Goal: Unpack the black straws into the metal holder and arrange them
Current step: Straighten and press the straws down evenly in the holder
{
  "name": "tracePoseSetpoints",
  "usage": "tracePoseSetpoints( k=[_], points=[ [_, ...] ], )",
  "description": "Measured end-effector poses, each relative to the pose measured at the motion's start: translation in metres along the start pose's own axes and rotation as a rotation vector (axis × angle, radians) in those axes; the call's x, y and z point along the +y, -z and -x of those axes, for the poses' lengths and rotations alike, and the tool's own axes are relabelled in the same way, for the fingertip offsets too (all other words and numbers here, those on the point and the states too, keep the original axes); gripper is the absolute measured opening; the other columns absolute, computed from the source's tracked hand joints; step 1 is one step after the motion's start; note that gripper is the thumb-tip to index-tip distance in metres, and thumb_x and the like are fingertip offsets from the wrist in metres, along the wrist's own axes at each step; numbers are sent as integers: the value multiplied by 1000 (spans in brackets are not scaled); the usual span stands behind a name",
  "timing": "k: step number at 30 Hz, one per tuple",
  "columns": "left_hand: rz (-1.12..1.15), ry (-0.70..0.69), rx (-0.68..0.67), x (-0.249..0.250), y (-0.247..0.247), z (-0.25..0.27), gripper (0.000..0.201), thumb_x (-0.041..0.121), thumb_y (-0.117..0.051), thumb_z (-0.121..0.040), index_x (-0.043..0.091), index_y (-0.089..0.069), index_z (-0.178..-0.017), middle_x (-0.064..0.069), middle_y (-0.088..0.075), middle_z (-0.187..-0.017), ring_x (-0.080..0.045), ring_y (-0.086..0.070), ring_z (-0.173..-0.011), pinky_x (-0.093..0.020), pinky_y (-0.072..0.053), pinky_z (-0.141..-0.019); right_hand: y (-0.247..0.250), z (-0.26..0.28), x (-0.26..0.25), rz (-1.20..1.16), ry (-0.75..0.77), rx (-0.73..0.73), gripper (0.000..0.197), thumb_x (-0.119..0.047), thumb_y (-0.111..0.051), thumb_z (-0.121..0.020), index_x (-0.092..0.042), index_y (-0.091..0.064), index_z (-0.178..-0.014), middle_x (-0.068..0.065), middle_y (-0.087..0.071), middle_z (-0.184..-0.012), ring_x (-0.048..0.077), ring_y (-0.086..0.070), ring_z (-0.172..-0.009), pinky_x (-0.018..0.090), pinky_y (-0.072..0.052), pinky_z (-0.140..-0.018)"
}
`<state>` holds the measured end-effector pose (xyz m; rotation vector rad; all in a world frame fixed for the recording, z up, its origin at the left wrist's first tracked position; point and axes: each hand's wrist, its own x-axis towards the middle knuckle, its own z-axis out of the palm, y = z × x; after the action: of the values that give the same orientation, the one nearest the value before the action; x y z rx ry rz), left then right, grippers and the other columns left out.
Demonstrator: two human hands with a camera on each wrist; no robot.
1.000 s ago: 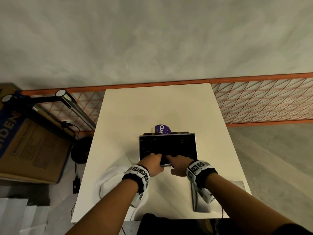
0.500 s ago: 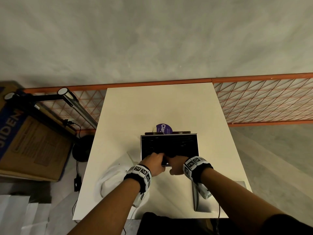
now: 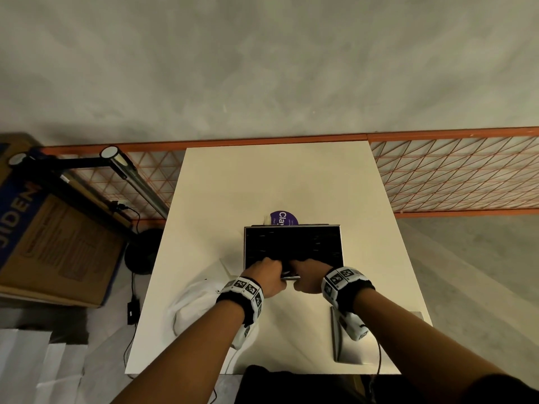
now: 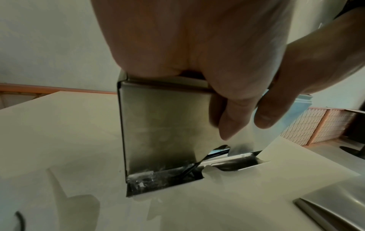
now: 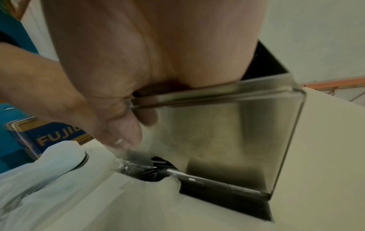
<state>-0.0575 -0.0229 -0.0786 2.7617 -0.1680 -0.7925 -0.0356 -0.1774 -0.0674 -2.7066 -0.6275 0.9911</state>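
Both the left hand (image 3: 267, 275) and right hand (image 3: 309, 277) curl a closed grip over the metal holder's (image 3: 341, 243) near rim, fingers among black straws (image 3: 291, 243).

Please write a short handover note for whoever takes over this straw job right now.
Left hand: fingers reach over the near rim of the metal holder onto the black straws; its thumb lies against the front wall. What the fingers grip is hidden.
Right hand: the same, beside the left hand.
Holder stands upright mid-table, its top full of straws; a few show at the bottom front slot.
White plastic bag lies left of the holder; a flat metal piece lies near right.
Done: straws are in the holder.
Left: level and tidy them.
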Motion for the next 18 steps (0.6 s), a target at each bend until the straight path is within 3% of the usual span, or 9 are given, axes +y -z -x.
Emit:
tracePoseSetpoints(
  k=[5, 11, 18],
  points=[
    [1, -2, -2, 1, 1, 2, 36, 31, -65, -86, 15, -63, -119, -14, -68, -115, -38, -68, -103, -44, -58, -88, 1, -7, -9, 94, 30, -116, 42, -23, -63, -87, -12, -58, -127, 11, -64, -121, 30, -59, -109, 29, -39, -79],
    [33, -9, 2, 1, 0, 5, 36, 28, -69, -86, 17, -63, -119, -12, -69, -115, -36, -68, -102, -41, -57, -85, 1, -12, -13, 102, -3, -173, 48, -30, -65, -87, -15, -57, -131, 10, -60, -130, 30, -54, -119, 36, -42, -96],
    [44, -13, 2, 0, -1, 8, 33, 25, -66, -86, 14, -63, -117, -13, -68, -114, -37, -68, -100, -40, -57, -85, -3, -4, -2, -2, 0, -97, 55, -27, -65, -85, -18, -50, -137, 7, -60, -131, 27, -56, -118, 32, -42, -94]
  ],
)
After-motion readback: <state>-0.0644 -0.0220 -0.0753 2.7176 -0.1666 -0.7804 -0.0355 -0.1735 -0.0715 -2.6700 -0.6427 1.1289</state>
